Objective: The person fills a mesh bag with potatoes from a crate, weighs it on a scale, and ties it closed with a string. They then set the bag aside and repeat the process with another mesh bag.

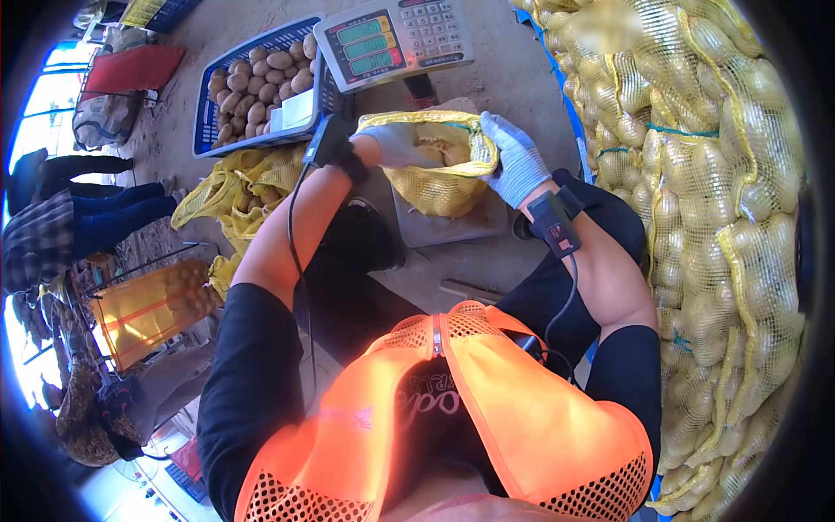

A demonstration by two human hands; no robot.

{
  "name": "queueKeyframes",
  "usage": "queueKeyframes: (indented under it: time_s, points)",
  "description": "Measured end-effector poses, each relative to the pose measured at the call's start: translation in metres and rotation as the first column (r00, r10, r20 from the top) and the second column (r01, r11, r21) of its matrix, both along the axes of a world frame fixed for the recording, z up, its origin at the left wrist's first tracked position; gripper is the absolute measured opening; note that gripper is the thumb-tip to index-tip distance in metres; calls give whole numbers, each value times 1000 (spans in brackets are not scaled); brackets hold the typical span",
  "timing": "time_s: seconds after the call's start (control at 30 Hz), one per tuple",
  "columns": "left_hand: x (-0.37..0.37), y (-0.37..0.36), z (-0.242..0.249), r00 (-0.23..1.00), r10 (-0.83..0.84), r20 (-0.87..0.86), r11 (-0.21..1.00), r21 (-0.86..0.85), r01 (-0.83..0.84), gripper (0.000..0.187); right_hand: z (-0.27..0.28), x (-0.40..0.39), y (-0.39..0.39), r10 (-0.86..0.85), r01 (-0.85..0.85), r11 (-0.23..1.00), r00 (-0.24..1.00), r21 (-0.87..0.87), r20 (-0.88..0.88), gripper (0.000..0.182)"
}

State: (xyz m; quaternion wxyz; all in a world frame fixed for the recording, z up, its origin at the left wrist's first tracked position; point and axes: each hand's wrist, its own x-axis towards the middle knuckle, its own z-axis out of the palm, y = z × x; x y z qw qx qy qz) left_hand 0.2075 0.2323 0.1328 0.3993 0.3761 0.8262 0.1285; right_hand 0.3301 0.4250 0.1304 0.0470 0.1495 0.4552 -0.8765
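A yellow mesh bag point(439, 193) stands open-mouthed on the scale platform point(452, 231), with a few potatoes point(448, 152) visible inside. My left hand point(391, 143), in a pale glove, reaches into the bag's mouth from the left; its fingers are hidden by the mesh and rim. On the bag's right side my right hand point(515, 158), in a grey-white glove, is closed on the yellow rim. Above the bag, the scale display point(391, 43) shows lit green readouts.
A blue crate point(207, 122) of potatoes stands at the upper left, with yellow mesh bags point(252, 187) below it. Stacked full mesh bags point(696, 217) line the right side. People point(52, 217) stand at the far left, near an orange sack point(139, 313).
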Motion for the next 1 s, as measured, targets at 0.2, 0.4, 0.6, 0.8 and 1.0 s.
queueKeyframes:
  time_s: [0.2, 0.4, 0.6, 0.8, 1.0]
  points:
    - [10, 1, 4, 981, 192, -29, 972, -134, -195, 62, -18, -4, 3, -30, 28, 998, 999, 53, 33, 10]
    - [29, -9, 34, 981, 190, -36, 949, 262, -174, 31, 6, -4, 0, -73, 66, 967, 997, 246, 19, 15]
    - [30, -38, 75, 757, 444, 479, 503, 566, -653, 23, 13, -9, -4, -103, 44, 871, 990, 489, 95, 29]
    - [-97, -169, -48, 409, 911, -54, 330, 690, -644, 20, 42, -14, 14, -350, 269, 610, 935, 745, -50, 45]
    - [-145, -207, -87, 490, 572, -659, 655, 6, -756, 57, 55, -17, 11, -356, 435, 691, 900, 577, -253, 36]
